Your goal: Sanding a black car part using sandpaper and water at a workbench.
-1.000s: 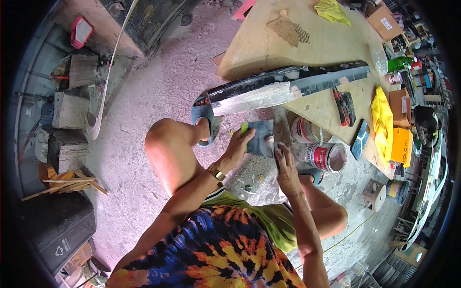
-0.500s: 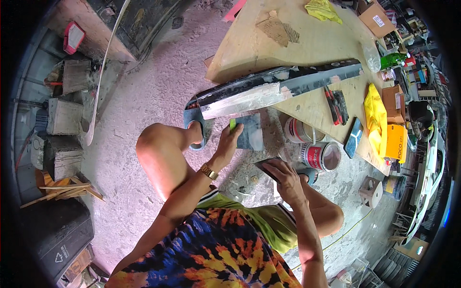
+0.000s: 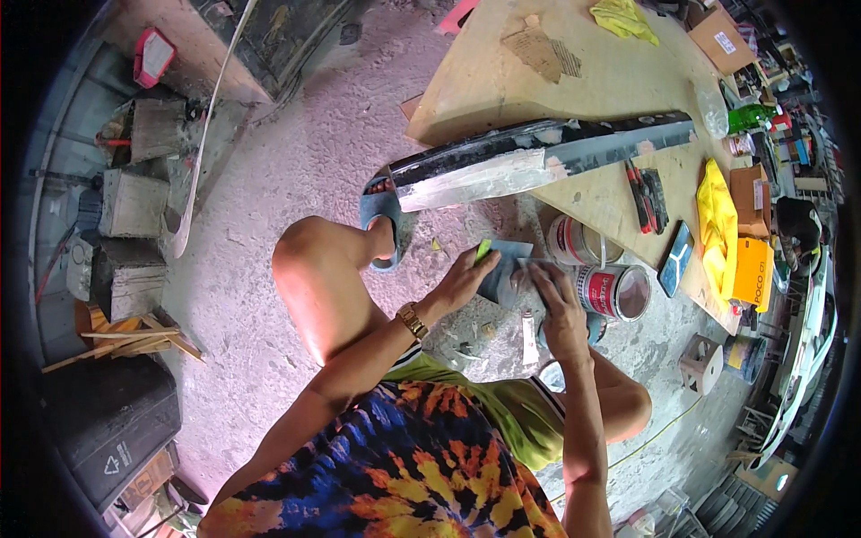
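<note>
My left hand (image 3: 465, 278) is closed on the edge of a flat grey-blue mixing board (image 3: 505, 275), its thumb by a yellow-green strip. My right hand (image 3: 560, 309) has its fingers bent over the board's right side, closed on a thin putty spreader that they mostly cover. Beyond both hands, a long black and grey car trim panel (image 3: 619, 143) lies on the plywood tabletop. Its near left end, coated in whitish filler (image 3: 475, 179), juts past the table's edge.
Two open cans, one a red-and-white can (image 3: 603, 291), stand right of my hands. The plywood table (image 3: 484, 81) carries red-handled tools (image 3: 644, 195), a phone (image 3: 675, 258), a yellow cloth (image 3: 715, 229) and a yellow box (image 3: 752, 271). Wood offcuts (image 3: 134, 339) lie at left.
My right hand has brought the spreader up and onto the board. The board, in my left hand, has shifted nearer and right, now tilted. The whole view has moved slightly.
</note>
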